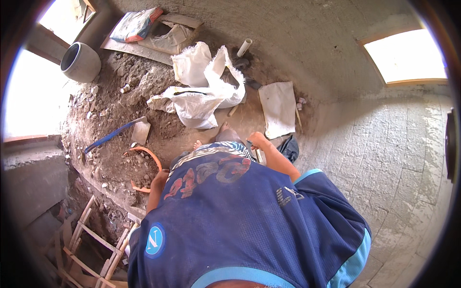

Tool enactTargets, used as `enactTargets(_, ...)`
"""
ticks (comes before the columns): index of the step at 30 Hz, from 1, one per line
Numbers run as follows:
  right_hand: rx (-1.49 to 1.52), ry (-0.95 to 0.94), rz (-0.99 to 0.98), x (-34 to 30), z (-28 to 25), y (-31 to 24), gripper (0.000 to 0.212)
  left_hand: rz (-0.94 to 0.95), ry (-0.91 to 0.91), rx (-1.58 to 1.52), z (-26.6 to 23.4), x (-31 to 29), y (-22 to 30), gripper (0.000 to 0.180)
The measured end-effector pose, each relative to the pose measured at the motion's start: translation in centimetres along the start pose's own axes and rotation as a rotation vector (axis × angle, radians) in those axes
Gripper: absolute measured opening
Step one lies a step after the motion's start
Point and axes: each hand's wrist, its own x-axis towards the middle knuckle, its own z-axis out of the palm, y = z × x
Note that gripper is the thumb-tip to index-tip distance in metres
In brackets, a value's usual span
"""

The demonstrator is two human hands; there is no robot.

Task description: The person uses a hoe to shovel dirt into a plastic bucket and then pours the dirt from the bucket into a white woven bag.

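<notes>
My right hand [258, 140] is held at the front of my patterned shorts [216, 149], its fingers curled closed. A small grey bit shows at the fingertips, too little to name. On the other side, my left hand [161, 178] hangs low by the edge of the shorts, its fingers mostly hidden. Right beside it an orange curved tube [152, 156] lies on the dirt, passing partly behind the hand; whether they touch I cannot tell. Farther left rests a hoe with a blue handle [113, 136] and a flat, dirt-coloured blade [140, 132].
White woven sacks [197, 106] stand ahead, with a flat sack [278, 109] to their right. A pipe [244, 47] rises by the wall. Rubble, a round grey pot [81, 62] and a cement bag [135, 25] lie far left. A wooden ladder [98, 233] is near left.
</notes>
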Motion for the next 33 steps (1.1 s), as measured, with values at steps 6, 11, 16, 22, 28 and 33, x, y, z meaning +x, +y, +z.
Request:
enactTargets(6, -0.747, 0.015, -0.390, 0.0, 1.8, 0.7, 0.013, 0.218, 0.090, 0.448, -3.9, 1.4, 1.4, 0.013)
enactTargets(11, -0.454, 0.219, -0.357, 2.3, 2.5, 3.9, 0.014, 0.344, -0.171, 0.714, -7.6, 1.0, 5.6, 0.009)
enactTargets(16, -0.457, 0.091, -0.426, 3.8, 0.8, 5.6, 0.022, -0.034, -0.084, -0.094, -3.4, 0.7, 2.1, 0.023)
enactTargets(22, -0.310, 0.067, -0.318, 3.0, -2.2, 3.8, 0.025, -0.631, -0.018, -0.784, -1.7, -2.4, 5.9, 0.033)
enactTargets(28, -0.252, 0.062, -0.355, 3.7, -4.5, 1.6, 0.028, -0.614, 0.000, -0.847, 1.7, -4.3, 6.7, 0.041)
enactTargets(33, -0.377, 0.031, -0.445, 4.5, -5.3, 0.6, 0.030, -0.627, -0.024, -0.841, 2.5, -4.1, 7.1, 0.042)
